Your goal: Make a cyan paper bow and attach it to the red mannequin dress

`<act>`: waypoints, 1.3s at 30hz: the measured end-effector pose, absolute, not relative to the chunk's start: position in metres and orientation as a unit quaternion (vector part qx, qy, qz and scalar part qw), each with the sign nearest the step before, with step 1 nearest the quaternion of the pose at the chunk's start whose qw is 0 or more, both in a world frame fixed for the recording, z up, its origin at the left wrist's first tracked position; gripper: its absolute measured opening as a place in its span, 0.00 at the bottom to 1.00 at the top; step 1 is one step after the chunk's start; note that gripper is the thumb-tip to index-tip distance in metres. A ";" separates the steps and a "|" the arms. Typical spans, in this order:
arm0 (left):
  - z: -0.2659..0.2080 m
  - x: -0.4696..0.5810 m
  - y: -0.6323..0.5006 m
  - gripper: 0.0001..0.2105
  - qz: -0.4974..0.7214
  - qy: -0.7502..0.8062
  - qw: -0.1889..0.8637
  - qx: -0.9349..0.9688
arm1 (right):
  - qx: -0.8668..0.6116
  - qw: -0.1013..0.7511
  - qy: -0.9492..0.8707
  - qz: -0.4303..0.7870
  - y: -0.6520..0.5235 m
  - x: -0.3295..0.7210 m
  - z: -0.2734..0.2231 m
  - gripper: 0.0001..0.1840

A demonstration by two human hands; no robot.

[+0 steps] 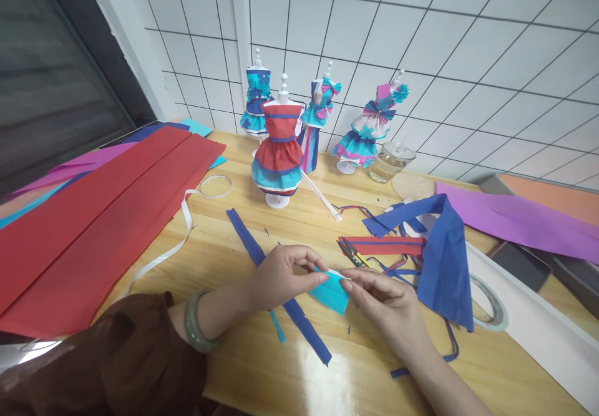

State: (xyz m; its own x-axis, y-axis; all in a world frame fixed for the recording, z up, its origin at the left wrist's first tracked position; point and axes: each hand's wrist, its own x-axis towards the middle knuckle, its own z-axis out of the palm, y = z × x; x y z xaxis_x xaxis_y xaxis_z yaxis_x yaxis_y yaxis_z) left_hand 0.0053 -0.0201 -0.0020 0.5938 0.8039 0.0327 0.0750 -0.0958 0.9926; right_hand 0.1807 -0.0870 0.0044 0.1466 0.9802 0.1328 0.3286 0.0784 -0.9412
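Between my two hands is a small piece of turquoise crepe paper [331, 294] with a thin white strip along its top edge. My left hand [285, 275], a bangle on its wrist, pinches the piece's upper left corner. The upper right part is gripped between thumb and fingers of my right hand [386, 294]. Below my left hand a dark blue paper strip [306, 332] lies slantwise across the table, with a narrow turquoise scrap [277, 327] beside it. Thread snips [352, 252] rest on a red strip with a blue line [388, 246], just beyond my right hand.
Small dress forms in paper dresses, one red and turquoise [279, 154], stand at the back near a glass jar [390, 161]. Red paper sheets [107, 216] cover the left side. Folded blue paper [444, 266], a tape roll [496, 307] and purple paper [519, 219] lie right.
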 end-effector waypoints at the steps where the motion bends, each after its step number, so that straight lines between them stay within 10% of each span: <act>1: -0.001 0.005 -0.020 0.09 0.312 0.326 0.580 0.679 | -0.586 0.481 -0.561 0.332 -0.087 0.181 0.005 0.06; 39: 0.001 0.004 -0.019 0.08 0.320 0.357 0.488 0.729 | -0.556 0.355 -0.700 0.274 -0.084 0.186 0.005 0.08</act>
State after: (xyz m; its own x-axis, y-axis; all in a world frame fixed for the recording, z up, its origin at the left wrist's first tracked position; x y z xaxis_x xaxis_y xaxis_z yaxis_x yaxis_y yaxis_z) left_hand 0.0038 -0.0188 0.0012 0.5401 0.8332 0.1187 0.2080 -0.2688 0.9405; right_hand 0.1865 -0.0837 0.0052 -0.1298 0.9727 0.1924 0.5839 0.2318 -0.7780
